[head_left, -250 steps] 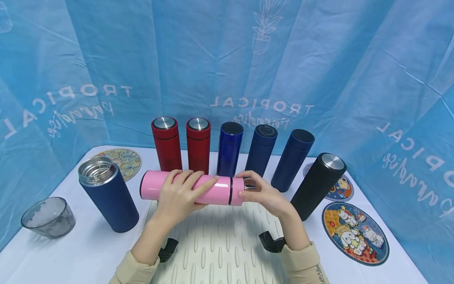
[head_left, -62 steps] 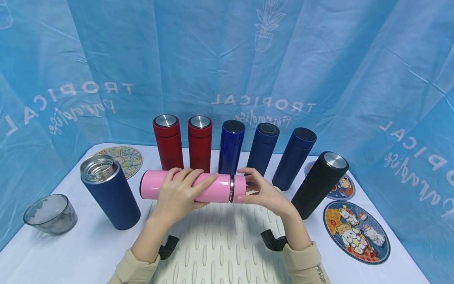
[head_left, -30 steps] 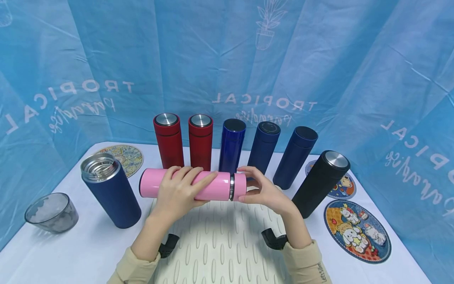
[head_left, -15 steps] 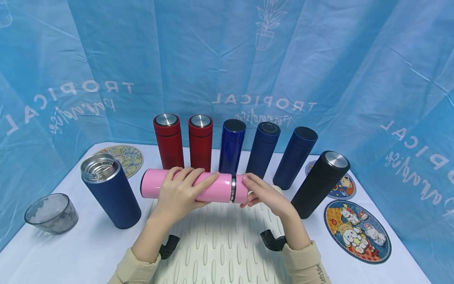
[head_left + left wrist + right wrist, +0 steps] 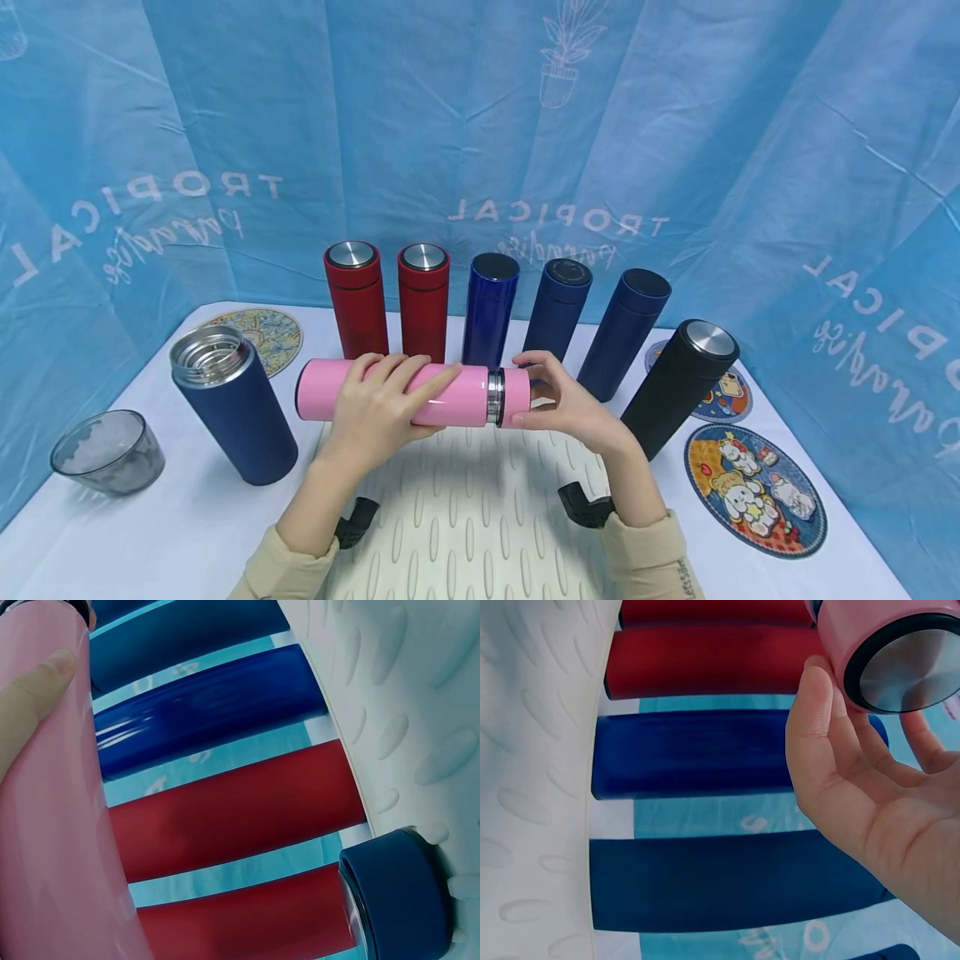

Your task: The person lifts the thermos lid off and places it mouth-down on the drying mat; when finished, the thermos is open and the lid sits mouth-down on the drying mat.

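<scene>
A pink thermos (image 5: 457, 402) is held level above the white textured mat (image 5: 450, 517). My left hand (image 5: 378, 408) grips its body, thumb side toward the lid. At the right end, my right hand (image 5: 566, 408) pinches the pink lid (image 5: 516, 398) between thumb and fingers. A silver collar shows between body and lid. The lid's brushed metal top (image 5: 915, 671) faces the right wrist camera. In the left wrist view, a dark blue lid (image 5: 401, 896) lies on the mat; the head view does not show it.
Two red thermoses (image 5: 424, 300), several blue ones (image 5: 489, 308) and a black one (image 5: 678, 387) stand behind and to the right. On the left are a lidless navy thermos (image 5: 236, 408) and a grey glass bowl (image 5: 108, 454). Round patterned mats (image 5: 753, 492) lie at the sides.
The lid has shifted right from the body, and the silver collar shows wider than before. My right hand has released, regripped and turned the lid. My left hand keeps its hold.
</scene>
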The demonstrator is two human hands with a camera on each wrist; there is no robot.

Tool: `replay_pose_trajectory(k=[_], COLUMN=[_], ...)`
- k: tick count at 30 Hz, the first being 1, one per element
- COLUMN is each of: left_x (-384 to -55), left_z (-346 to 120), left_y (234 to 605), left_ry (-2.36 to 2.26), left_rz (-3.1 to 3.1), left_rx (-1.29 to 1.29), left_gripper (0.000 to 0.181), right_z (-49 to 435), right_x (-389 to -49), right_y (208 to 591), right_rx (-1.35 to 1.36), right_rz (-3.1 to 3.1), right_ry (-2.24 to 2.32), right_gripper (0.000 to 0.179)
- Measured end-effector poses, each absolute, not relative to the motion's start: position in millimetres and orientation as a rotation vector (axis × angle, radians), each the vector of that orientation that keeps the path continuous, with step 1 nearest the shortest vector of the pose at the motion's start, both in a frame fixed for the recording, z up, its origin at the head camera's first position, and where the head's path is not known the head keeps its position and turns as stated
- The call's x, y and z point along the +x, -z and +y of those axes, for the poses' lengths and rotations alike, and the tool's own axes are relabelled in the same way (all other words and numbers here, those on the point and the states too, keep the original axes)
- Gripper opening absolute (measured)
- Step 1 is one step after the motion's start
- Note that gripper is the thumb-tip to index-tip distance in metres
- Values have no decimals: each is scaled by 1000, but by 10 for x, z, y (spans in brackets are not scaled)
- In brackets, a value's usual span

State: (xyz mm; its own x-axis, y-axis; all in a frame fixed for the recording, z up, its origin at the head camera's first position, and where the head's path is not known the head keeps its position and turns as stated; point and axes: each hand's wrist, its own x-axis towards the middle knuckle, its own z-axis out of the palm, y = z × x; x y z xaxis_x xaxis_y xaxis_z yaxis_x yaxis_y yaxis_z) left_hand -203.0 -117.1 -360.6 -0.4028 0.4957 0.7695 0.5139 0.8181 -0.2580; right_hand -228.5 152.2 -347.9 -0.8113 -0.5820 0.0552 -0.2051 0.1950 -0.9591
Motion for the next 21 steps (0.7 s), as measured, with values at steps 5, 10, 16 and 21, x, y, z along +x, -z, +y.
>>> replay_pose_trajectory(k=[5, 10, 16, 21], left_x=[-2039, -2046, -2041, -2085], left_z=[-1173, -1176, -1174, -1204], left_y=[3617, 3620, 3613, 3630], left_ry=[71, 117, 184, 277], left_rz=[-2050, -2037, -2054, -2027], left_rx=[-751, -750, -715, -671], left_gripper=[78, 77, 75, 80], right_z=[1591, 1657, 1688, 1685], right_x=[-2280, -2283, -2288, -2288], right_y=[3437, 3407, 3398, 3402], right_rx=[-784, -771, -765, -753], right_rz=[2212, 2259, 2279, 2281], right_ry=[1645, 1656, 1667, 1669], right_gripper=[66, 65, 66, 65])
